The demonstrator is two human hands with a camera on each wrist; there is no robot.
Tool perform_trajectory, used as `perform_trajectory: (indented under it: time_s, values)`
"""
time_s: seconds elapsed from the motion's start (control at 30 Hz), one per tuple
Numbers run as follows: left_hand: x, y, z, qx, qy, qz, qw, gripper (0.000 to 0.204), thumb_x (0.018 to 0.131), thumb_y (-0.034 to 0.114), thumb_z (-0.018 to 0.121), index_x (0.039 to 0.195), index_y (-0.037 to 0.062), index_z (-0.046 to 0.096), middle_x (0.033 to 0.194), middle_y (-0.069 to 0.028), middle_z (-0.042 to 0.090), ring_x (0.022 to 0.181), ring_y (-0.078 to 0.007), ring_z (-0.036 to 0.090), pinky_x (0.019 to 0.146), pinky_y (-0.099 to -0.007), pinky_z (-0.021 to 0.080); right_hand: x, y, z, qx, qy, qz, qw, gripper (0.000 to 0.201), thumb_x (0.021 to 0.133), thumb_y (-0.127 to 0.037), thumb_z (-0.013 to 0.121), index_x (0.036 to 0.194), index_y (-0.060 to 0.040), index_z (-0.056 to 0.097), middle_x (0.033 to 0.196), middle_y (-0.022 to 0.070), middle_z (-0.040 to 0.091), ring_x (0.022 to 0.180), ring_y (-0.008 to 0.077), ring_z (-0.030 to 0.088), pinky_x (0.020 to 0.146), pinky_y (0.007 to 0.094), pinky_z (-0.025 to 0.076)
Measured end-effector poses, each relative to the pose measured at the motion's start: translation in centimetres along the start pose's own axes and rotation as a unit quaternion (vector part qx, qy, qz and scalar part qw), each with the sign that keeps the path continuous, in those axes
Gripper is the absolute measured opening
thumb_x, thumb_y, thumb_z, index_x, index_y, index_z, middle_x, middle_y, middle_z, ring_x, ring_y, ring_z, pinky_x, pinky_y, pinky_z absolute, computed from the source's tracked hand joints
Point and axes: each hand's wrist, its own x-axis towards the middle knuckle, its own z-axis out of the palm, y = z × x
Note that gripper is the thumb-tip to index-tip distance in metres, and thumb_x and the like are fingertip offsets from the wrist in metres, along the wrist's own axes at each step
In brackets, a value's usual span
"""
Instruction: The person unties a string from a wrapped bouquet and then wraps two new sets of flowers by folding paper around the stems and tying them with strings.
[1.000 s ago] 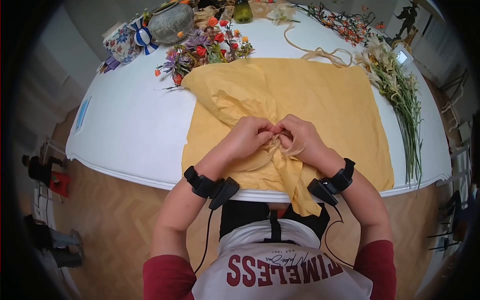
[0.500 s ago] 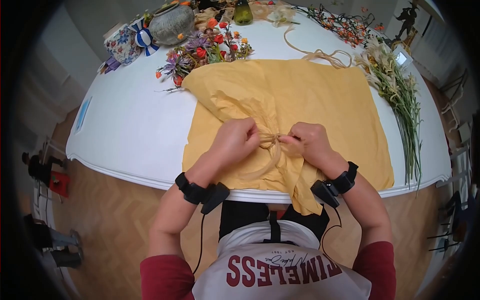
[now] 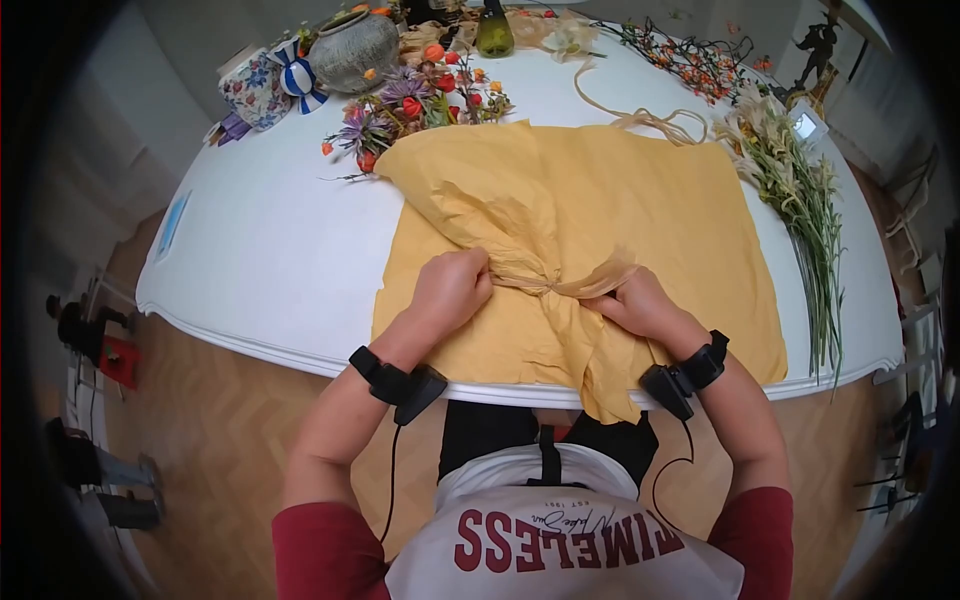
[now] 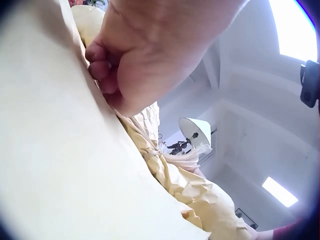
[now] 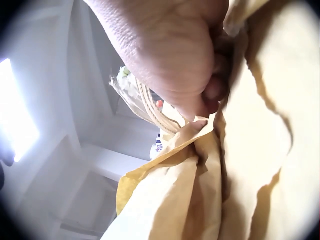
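Note:
Yellow wrapping paper [image 3: 660, 210] lies on the table, gathered at its middle into a crumpled bunch. A beige ribbon [image 3: 515, 283] runs round the gathered waist, with a small knot at the centre. To the left of the knot, my left hand [image 3: 448, 290] grips one ribbon end in curled fingers. My right hand [image 3: 648, 303] pinches the other end on the right, its thumb lying along the ribbon and a loose tail standing above. The ribbon stretches nearly straight between both hands. In the right wrist view, curled fingers [image 5: 216, 90] sit close against the paper folds.
Artificial flowers [image 3: 410, 105] lie behind the paper, near a grey pot [image 3: 353, 52], a floral vase [image 3: 255, 90] and a green glass vase [image 3: 494, 32]. Spare ribbon [image 3: 655, 122] lies at the back. Long-stemmed pale flowers [image 3: 800, 200] lie right, near the table edge [image 3: 250, 350].
From close together at the knot, my hands have moved apart, left and right. The ribbon between them has drawn straighter, and its loop below the knot is gone.

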Motion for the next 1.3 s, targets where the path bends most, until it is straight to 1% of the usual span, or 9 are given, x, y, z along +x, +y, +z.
perform_trajectory:
  time_s: [0.13,0.2,0.33,0.37,0.43,0.47,0.7,1.03,1.3]
  values:
    - [-1.1,0.7,-2.6,-0.257,-0.127,-0.196,0.938,0.02,0.084,0.02,0.056,0.082,0.0004,0.06,0.074,-0.0124,0.064,0.063,-0.0241,0.063,0.058,-0.0351,0.049,0.9,0.0,-1.1,0.231,-0.082,0.096,0.965,0.022,0.082,-0.016,0.061,0.099,-0.0025,0.064,0.083,0.0056,0.066,0.076,0.0165,0.061,0.067,0.0307,0.047]
    - [-1.9,2.6,-2.8,-0.583,-0.178,-0.342,0.715,0.03,0.089,0.027,0.055,0.1,-0.0018,0.056,0.093,-0.0123,0.062,0.077,-0.0195,0.064,0.068,-0.0311,0.052,1.4,-1.2,-0.3,0.292,-0.012,0.103,0.951,0.026,0.084,-0.012,0.059,0.104,0.0038,0.061,0.086,0.0033,0.063,0.078,0.0109,0.058,0.068,0.0265,0.047]
    - [-2.9,3.2,0.4,-0.721,-0.08,-0.351,0.592,0.03,0.092,0.022,0.052,0.11,-0.0018,0.051,0.104,-0.0139,0.059,0.09,-0.0231,0.062,0.079,-0.0316,0.052,3.0,-4.5,0.1,0.435,-0.121,0.266,0.852,0.034,0.084,-0.012,0.063,0.109,0.0084,0.056,0.096,0.0093,0.061,0.085,0.014,0.058,0.074,0.0246,0.047]
    - [-2.9,3.4,0.7,-0.78,-0.028,-0.341,0.525,0.028,0.092,0.019,0.051,0.11,-0.002,0.051,0.103,-0.0134,0.059,0.091,-0.0231,0.061,0.08,-0.0317,0.052,3.1,-5.9,-0.1,0.435,-0.134,0.254,0.854,0.034,0.084,-0.012,0.063,0.109,0.0084,0.056,0.096,0.0093,0.061,0.085,0.014,0.058,0.074,0.0246,0.047]
    - [-2.9,3.2,1.1,-0.8,0.006,-0.344,0.492,0.026,0.091,0.015,0.053,0.111,-0.0013,0.051,0.102,-0.0128,0.059,0.089,-0.0229,0.061,0.079,-0.0325,0.052,2.7,-7.8,0.5,0.449,-0.171,0.238,0.844,0.032,0.084,-0.012,0.062,0.11,0.0068,0.056,0.096,0.0076,0.062,0.086,0.0136,0.058,0.077,0.0247,0.047]
    - [-3.1,3.1,1.1,-0.819,0.024,-0.346,0.458,0.025,0.09,0.012,0.054,0.111,-0.0006,0.051,0.102,-0.0122,0.059,0.087,-0.0227,0.061,0.077,-0.0334,0.053,2.5,-7.3,1.7,0.331,-0.138,0.094,0.929,0.027,0.087,-0.015,0.058,0.106,0.0056,0.059,0.093,0.005,0.062,0.082,0.0116,0.058,0.076,0.0245,0.046]
    - [-5.6,0.6,-3.1,-0.789,0.119,-0.309,0.517,0.026,0.086,0.004,0.057,0.112,0.0021,0.051,0.097,-0.0111,0.06,0.077,-0.0193,0.061,0.066,-0.0323,0.055,3.4,-3.5,3.7,0.24,-0.019,0.105,0.965,0.026,0.089,-0.02,0.054,0.091,0.0039,0.063,0.076,0.0057,0.062,0.07,0.0112,0.056,0.066,0.0242,0.045]
    - [-11.7,-5.7,-9.9,-0.677,0.135,-0.318,0.65,0.03,0.083,0.008,0.064,0.11,0.0013,0.053,0.087,-0.0069,0.062,0.07,-0.0147,0.062,0.062,-0.0269,0.055,3.2,-2.2,4.2,0.181,0.01,0.031,0.983,0.012,0.084,-0.009,0.058,0.086,0.0026,0.063,0.075,0.0072,0.063,0.067,0.0113,0.057,0.063,0.024,0.046]
    - [-14.8,-14.5,-14.1,-0.643,0.156,-0.362,0.657,0.036,0.083,0.003,0.06,0.117,0.0029,0.049,0.097,-0.0075,0.06,0.073,-0.0163,0.062,0.062,-0.0296,0.055,3.2,-2.9,4.2,0.16,0.027,0.023,0.986,0.008,0.083,-0.004,0.058,0.083,0.0025,0.063,0.072,0.0074,0.062,0.066,0.0128,0.057,0.061,0.0248,0.045]
